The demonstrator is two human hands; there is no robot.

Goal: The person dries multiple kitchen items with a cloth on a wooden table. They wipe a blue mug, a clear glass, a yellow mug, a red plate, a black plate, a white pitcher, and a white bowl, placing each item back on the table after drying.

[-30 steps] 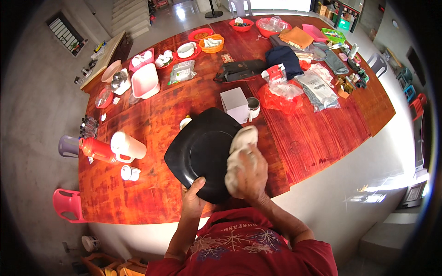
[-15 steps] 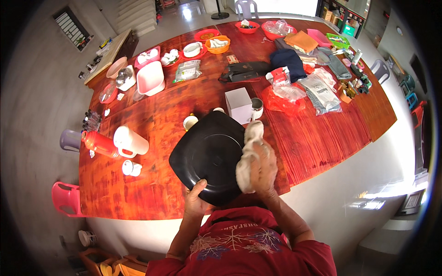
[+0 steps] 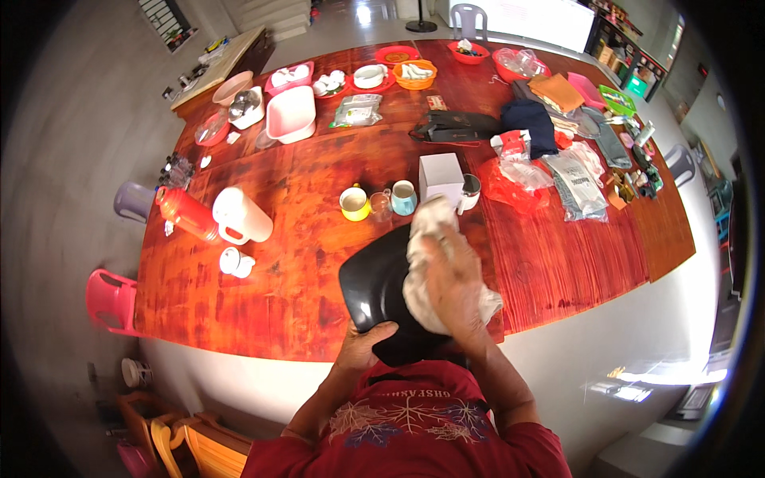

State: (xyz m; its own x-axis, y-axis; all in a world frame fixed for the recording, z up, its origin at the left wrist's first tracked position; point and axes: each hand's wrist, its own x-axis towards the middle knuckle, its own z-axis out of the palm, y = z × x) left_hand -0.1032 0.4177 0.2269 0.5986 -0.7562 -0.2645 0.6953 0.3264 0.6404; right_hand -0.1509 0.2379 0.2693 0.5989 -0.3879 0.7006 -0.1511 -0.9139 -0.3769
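Above the table's near edge, my left hand (image 3: 362, 349) grips the lower left corner of a black square plate (image 3: 372, 275), thumb on top. The plate is tilted, and its right part is hidden behind a whitish cloth (image 3: 421, 279). My right hand (image 3: 457, 288) presses that cloth against the plate, fingers closed over it. Just beyond the plate stand a yellow cup (image 3: 355, 204), a clear glass cup (image 3: 381, 209), a light blue mug (image 3: 404, 198), a white box (image 3: 441, 176) and a pale mug with a dark rim (image 3: 469, 191).
On the red-brown wooden table (image 3: 311, 303), a red thermos (image 3: 187, 213), a pale pink jug (image 3: 241, 215) and a white cup (image 3: 236, 262) stand left. Pink basins (image 3: 291, 115) and an orange basket (image 3: 414, 75) sit farther back. Bags (image 3: 514, 182) and folded cloths (image 3: 555, 92) lie right.
The plate has tilted and shifted right, so the cups behind it now show more fully. My right hand and the cloth have moved inward over the plate. The whole view has shifted slightly.
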